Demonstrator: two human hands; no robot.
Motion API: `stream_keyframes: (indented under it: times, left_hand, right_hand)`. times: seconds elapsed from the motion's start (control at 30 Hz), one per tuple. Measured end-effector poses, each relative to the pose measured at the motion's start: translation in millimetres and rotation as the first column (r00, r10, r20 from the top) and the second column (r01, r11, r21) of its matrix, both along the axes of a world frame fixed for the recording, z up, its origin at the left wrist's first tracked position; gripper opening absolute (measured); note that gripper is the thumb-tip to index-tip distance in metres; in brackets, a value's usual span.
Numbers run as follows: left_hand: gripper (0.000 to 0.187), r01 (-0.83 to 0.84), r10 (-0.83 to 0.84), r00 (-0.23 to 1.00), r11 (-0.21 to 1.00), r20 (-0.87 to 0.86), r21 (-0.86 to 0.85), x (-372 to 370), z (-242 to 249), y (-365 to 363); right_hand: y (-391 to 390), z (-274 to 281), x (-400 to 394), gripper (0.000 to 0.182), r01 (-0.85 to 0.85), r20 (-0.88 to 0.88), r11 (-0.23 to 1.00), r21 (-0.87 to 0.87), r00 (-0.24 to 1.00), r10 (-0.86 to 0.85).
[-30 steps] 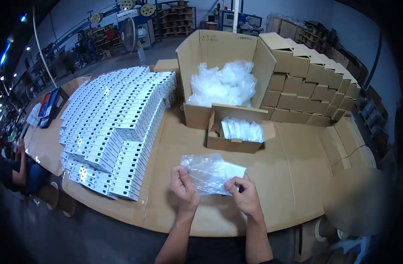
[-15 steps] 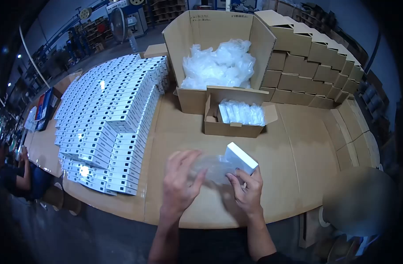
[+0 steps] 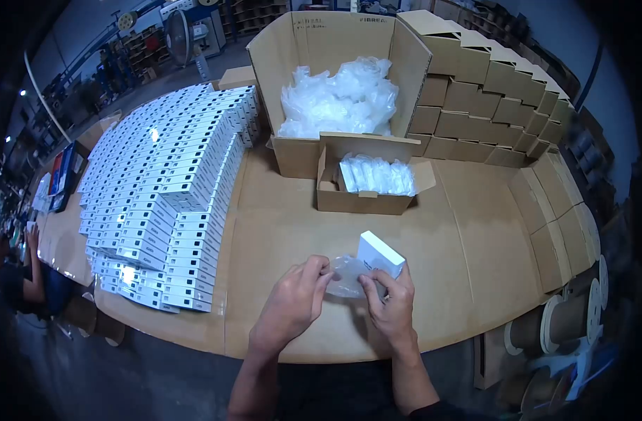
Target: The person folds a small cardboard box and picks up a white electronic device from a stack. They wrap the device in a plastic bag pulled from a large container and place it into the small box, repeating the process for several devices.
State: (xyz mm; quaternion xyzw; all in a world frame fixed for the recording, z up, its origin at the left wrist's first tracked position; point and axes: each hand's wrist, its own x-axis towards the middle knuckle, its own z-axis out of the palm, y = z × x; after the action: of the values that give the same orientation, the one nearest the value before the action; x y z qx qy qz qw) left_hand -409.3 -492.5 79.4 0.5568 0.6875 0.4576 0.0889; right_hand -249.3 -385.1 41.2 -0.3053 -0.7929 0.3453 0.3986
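Over the front middle of the table, my right hand (image 3: 392,309) grips a small white box (image 3: 380,252), its thumb also pressing on the edge of a clear plastic bag (image 3: 346,278). The bag hangs between my two hands, beside and partly in front of the box's lower left. At the bag's left edge, my left hand (image 3: 293,302) is closed, thumb and forefinger pinching the film. Beyond the hands stands a small open cardboard box (image 3: 363,203) holding a row of white boxes in clear bags (image 3: 378,175).
A tall stack of white boxes (image 3: 159,189) covers the table's left. Behind the small carton, a large open carton (image 3: 412,77) holds loose plastic bags (image 3: 342,98). Folded brown cartons (image 3: 475,112) are piled at the right. Another person (image 3: 33,274) sits at far left.
My left hand has come to rest with its fingers closed on the bag's edge; before, it was blurred with fingers spread. The view has shifted slightly. My right hand still holds the box.
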Motion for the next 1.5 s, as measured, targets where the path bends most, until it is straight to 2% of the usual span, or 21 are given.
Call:
stream_keyframes:
  times: [0.1, 0.2, 0.3, 0.37, 0.4, 0.5, 0.63, 0.7, 0.77, 0.8, 0.87, 0.93, 0.97, 1.07, 1.1, 1.2, 1.23, 1.33, 1.37, 1.47, 1.5]
  left_hand:
    - [0.017, 0.083, -0.062, 0.993, 0.97, 0.098, -0.227, -1.3, 16.7, -3.0]
    - [0.021, 0.105, -0.115, 0.993, 0.964, -0.026, -0.245, -8.1, 7.4, 3.6]
    - [0.02, 0.04, -0.054, 0.993, 0.991, -0.103, -0.127, -11.2, -1.7, 11.5]
    - [0.026, 0.103, -0.112, 0.988, 0.991, -0.106, -0.09, -19.0, -5.2, 14.3]
    - [0.029, 0.136, -0.143, 0.984, 0.988, -0.107, -0.071, -22.8, -5.0, 15.1]
    - [0.037, 0.372, -0.365, 0.913, 0.928, 0.182, 0.0, -29.9, 8.7, 13.5]
    - [0.045, 0.368, -0.432, 0.875, 0.887, 0.22, 0.28, -32.1, -32.8, 18.9]
    - [0.042, 0.323, -0.435, 0.869, 0.86, 0.236, 0.396, -23.3, -49.1, 18.9]
    - [0.038, 0.26, -0.443, 0.809, 0.859, 0.386, 0.441, -16.7, -44.1, 19.7]
    - [0.036, 0.226, -0.446, 0.771, 0.859, 0.455, 0.46, -14.8, -38.0, 19.8]
    - [0.026, 0.22, -0.391, 0.754, 0.908, 0.528, 0.357, -19.7, -21.5, 23.6]
    - [0.023, 0.256, -0.38, 0.752, 0.921, 0.539, 0.293, -29.5, -15.6, 23.0]
    - [0.027, 0.216, -0.294, 0.777, 0.955, 0.557, 0.203, -30.2, -9.7, 20.2]
    - [0.042, 0.023, -0.384, 0.713, 0.849, 0.587, 0.527, -41.7, -37.1, 25.3]
    - [0.063, -0.08, -0.325, 0.777, 0.798, 0.539, 0.597, -37.2, -34.8, 32.6]
    - [0.079, -0.34, -0.207, 0.705, 0.741, 0.679, 0.579, -2.4, -39.4, 30.9]
    - [0.078, -0.199, -0.306, 0.633, 0.823, 0.711, 0.531, -0.1, -51.6, 24.1]
    - [0.063, -0.113, -0.125, 0.594, 0.965, 0.794, 0.237, 17.3, -63.8, 11.0]
    - [0.046, -0.131, -0.065, 0.618, 0.974, 0.783, 0.184, 18.6, -63.8, 9.7]
    - [0.043, -0.161, -0.108, 0.564, 0.958, 0.819, 0.237, 17.2, -67.4, 9.6]
    - [0.047, -0.169, -0.078, 0.589, 0.961, 0.804, 0.217, 14.7, -66.5, 8.3]
  right_hand:
    - [0.7, 0.2, -0.5, 0.014, -0.067, 0.008, 0.998, 0.004, 0.998, 0.067]
    - [2.0, 10.2, 3.3, 0.015, -0.139, 0.075, 0.99, -0.023, 0.987, 0.14]
    - [2.5, 17.5, 6.6, 0.015, -0.14, 0.137, 0.988, -0.066, 0.98, 0.148]
    - [6.5, 12.4, 11.8, 0.015, -0.157, 0.134, 0.985, -0.074, 0.977, 0.166]
    - [9.7, 8.2, 15.5, 0.017, -0.2, 0.103, 0.964, -0.175, 0.97, 0.22]
    - [16.8, -3.4, 24.6, 0.03, -0.357, -0.063, 0.837, -0.415, 0.929, 0.365]
    - [18.0, -12.9, 28.7, 0.039, -0.527, -0.373, 0.587, -0.615, 0.85, 0.372]
    - [15.6, -18.9, 22.9, 0.041, -0.527, -0.4, 0.544, -0.653, 0.85, 0.342]
    - [14.7, -30.2, 20.4, 0.042, -0.594, -0.487, 0.445, -0.67, 0.804, 0.341]
    - [13.9, -31.3, 20.2, 0.042, -0.578, -0.474, 0.457, -0.676, 0.816, 0.332]
    - [11.0, -26.1, 17.5, 0.044, -0.545, -0.445, 0.48, -0.688, 0.838, 0.314]
    - [10.5, -20.0, 15.6, 0.045, -0.498, -0.376, 0.602, -0.625, 0.867, 0.327]
    - [10.8, -18.6, 14.7, 0.046, -0.472, -0.341, 0.659, -0.585, 0.881, 0.328]
    - [13.5, -34.0, 14.9, 0.047, -0.386, -0.252, 0.771, -0.507, 0.922, 0.295]
    - [8.2, -37.0, 12.1, 0.046, -0.343, -0.29, 0.777, -0.529, 0.933, 0.214]
    - [0.5, -34.7, 0.9, 0.046, -0.277, -0.334, 0.863, -0.422, 0.933, 0.137]
    - [0.7, -33.5, 0.4, 0.045, -0.265, -0.322, 0.885, -0.382, 0.936, 0.141]
    - [4.2, -41.9, 2.8, 0.042, -0.231, -0.256, 0.915, -0.331, 0.955, 0.148]
    - [3.0, -42.4, 2.3, 0.04, -0.228, -0.255, 0.906, -0.358, 0.957, 0.14]
    - [-1.2, -39.9, 0.8, 0.032, -0.191, -0.251, 0.893, -0.408, 0.964, 0.091]
    - [-5.1, -34.0, -1.0, 0.028, -0.161, -0.248, 0.897, -0.412, 0.967, 0.06]
